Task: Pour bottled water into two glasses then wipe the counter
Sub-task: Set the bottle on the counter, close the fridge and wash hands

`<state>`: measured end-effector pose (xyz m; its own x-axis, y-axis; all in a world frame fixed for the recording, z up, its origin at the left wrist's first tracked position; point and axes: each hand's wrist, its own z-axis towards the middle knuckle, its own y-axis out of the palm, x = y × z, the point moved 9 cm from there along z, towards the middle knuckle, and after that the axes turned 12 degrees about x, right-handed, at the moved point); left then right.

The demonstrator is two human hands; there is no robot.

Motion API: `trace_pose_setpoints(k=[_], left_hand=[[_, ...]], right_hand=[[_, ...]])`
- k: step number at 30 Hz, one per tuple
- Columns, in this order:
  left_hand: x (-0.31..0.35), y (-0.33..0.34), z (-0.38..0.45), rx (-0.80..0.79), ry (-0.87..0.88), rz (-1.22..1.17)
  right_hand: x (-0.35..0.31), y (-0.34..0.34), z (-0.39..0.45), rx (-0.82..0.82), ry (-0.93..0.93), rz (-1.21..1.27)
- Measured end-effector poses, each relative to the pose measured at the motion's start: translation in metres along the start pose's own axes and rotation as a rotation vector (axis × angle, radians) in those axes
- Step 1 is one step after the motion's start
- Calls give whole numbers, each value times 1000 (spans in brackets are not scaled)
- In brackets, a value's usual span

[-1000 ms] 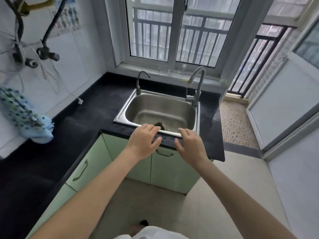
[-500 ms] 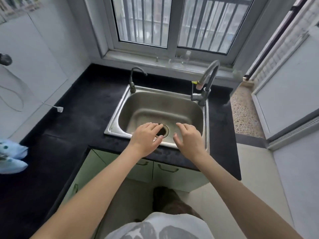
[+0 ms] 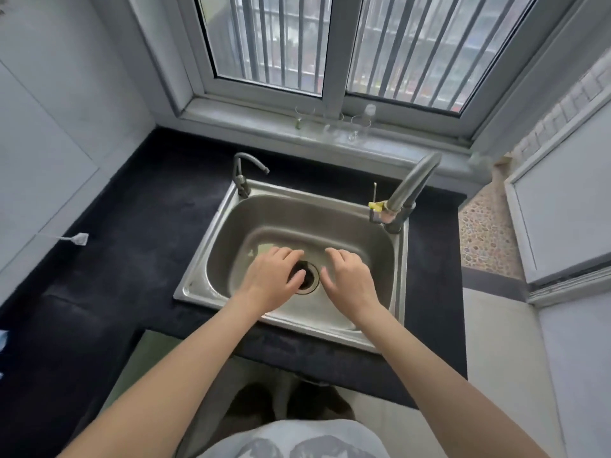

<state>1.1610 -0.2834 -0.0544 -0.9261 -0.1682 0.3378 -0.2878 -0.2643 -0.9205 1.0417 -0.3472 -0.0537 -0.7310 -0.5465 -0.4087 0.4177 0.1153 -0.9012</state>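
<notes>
Both my hands hover over the steel sink (image 3: pixel 215 252), empty, fingers spread and palms down. My left hand (image 3: pixel 272 279) is over the drain's left side, my right hand (image 3: pixel 350 282) just right of the drain. On the window sill behind the sink stand two clear glasses, one at the left (image 3: pixel 304 118) and one in the middle (image 3: pixel 332 122). A clear water bottle (image 3: pixel 362 125) stands to their right. All are faint and blurred against the pale sill. The black counter (image 3: pixel 132 233) surrounds the sink.
A small tap (image 3: pixel 243 171) rises at the sink's back left and a large tap (image 3: pixel 410 190) at its back right. A white plug on a cord (image 3: pixel 79 239) lies on the counter at left. A blue cloth edge (image 3: pixel 2 338) shows at far left.
I have come closer to the sink and look more steeply down. Both hands moved forward from the sink's front edge to over the basin. The sill with glasses and bottle has become visible.
</notes>
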Motion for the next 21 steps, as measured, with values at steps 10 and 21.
trace_pose_setpoints(k=[10, 21], left_hand=[[-6, -80, 131, 222, 115, -84], [-55, -112, 268, 252, 86, -168]], right_hand=[[-31, -48, 104, 199, 80, 245], [-28, -66, 224, 431, 322, 377]])
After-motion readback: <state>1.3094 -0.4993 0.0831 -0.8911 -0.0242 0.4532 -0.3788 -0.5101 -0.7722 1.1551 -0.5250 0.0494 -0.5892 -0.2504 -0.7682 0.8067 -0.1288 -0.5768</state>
